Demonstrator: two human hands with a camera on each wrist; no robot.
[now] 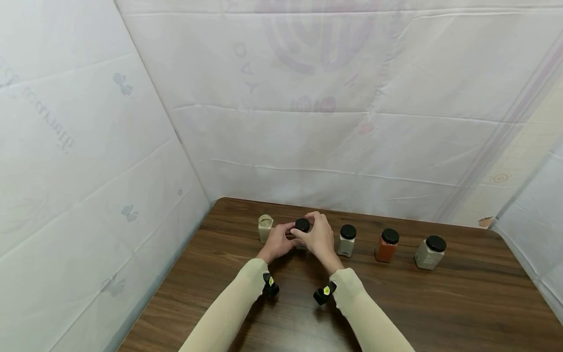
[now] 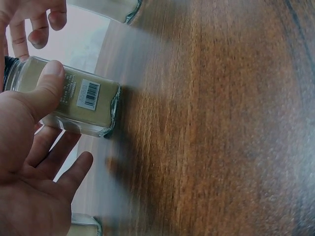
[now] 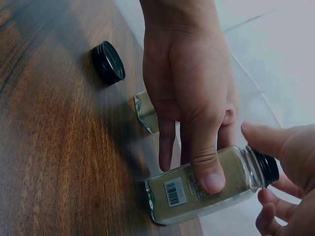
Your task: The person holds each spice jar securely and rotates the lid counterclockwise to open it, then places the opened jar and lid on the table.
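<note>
A square glass jar of pale tan powder [image 3: 231, 174] with a barcode label stands upright under both hands. My left hand [image 1: 278, 242] holds its body, the thumb laid across the glass near the label. At the top, my right hand [image 1: 320, 239] has thumb and fingers curled round the jar's black lid [image 1: 302, 225]. The lid sits on the jar's threaded neck. Left of the hands is an open, lidless jar [image 1: 265, 233] with pale contents. A loose black lid [image 3: 108, 63] lies on the table in the right wrist view; the head view does not show it.
To the right stand three lidded jars: one with pale contents [image 1: 346, 244], one with orange-red contents [image 1: 386, 250], and a whitish one [image 1: 428, 256]. The brown wooden table [image 1: 462, 303] meets white fabric walls [image 1: 272, 142] behind and at the sides.
</note>
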